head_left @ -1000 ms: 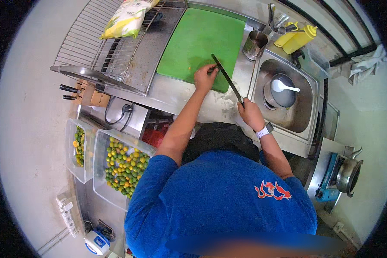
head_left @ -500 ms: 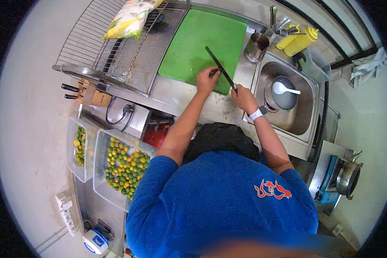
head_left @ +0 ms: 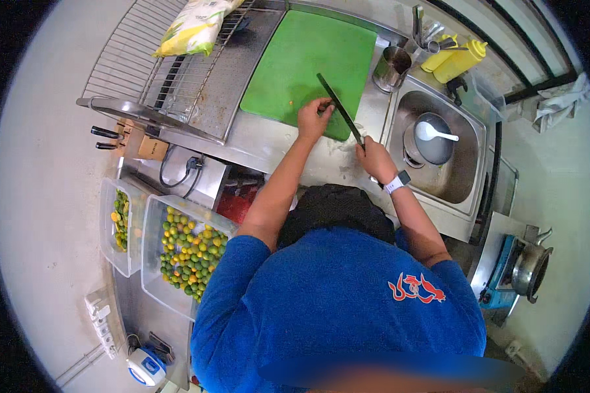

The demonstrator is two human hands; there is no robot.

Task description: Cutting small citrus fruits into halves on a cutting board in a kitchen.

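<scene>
My right hand (head_left: 377,161) is wrapped round the handle of a long, dark-bladed knife (head_left: 337,103). The blade points away and to the left over the near right part of a green cutting board (head_left: 301,59). Close to the blade's left side, my left hand (head_left: 313,119) has its thumb and fingers pinched together above the board's near edge. Something small and dark shows at those fingertips, too small to name. A tiny orange bit (head_left: 290,103) lies on the board left of that hand.
Right of the board are a metal cup (head_left: 391,69) and a sink (head_left: 462,183) holding a pot (head_left: 432,152) with a white spoon (head_left: 436,133). Left stand a wire rack (head_left: 128,62), a knife block (head_left: 126,141) and a clear bin (head_left: 152,278) of small green-orange citrus fruits.
My right hand has drawn the knife slightly toward my body and to the right. My left hand has barely shifted and keeps its pinch.
</scene>
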